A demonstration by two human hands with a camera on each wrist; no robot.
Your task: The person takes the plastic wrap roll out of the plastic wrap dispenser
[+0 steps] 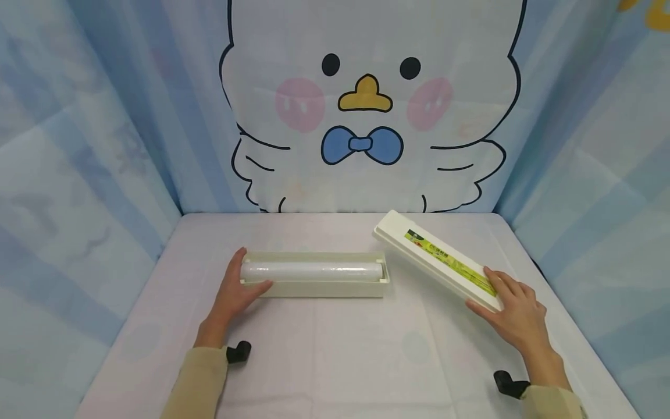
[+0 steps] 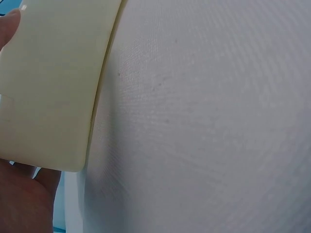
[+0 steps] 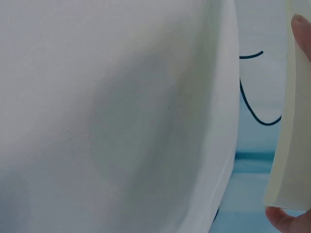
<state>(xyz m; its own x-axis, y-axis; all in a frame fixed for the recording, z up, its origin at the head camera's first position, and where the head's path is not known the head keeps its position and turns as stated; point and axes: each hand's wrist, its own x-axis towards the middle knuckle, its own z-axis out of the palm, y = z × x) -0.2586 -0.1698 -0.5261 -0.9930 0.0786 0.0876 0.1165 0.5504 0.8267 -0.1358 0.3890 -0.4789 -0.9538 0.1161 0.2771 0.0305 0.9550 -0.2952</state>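
My left hand (image 1: 230,297) grips the left end of a long cream plastic box (image 1: 324,290), thumb along its front and fingers at the back corner. The box sits on the table with its top off, and a roll of clear plastic film (image 1: 311,271) lies lengthwise inside. In the left wrist view the smooth front wall of the box (image 2: 53,87) shows, standing on the cloth. To the right, my right hand (image 1: 518,317) holds the near end of the matching lid (image 1: 437,262), which slants up and away to the left. A green and yellow printed label (image 1: 451,262) runs along the lid.
White cloth covers the table (image 1: 361,355). Blue and white curtains (image 1: 78,192) hang on both sides, and a backdrop with a cartoon bird (image 1: 366,174) stands behind the table's far edge. Black camera mounts (image 1: 239,352) stick out at both wrists.
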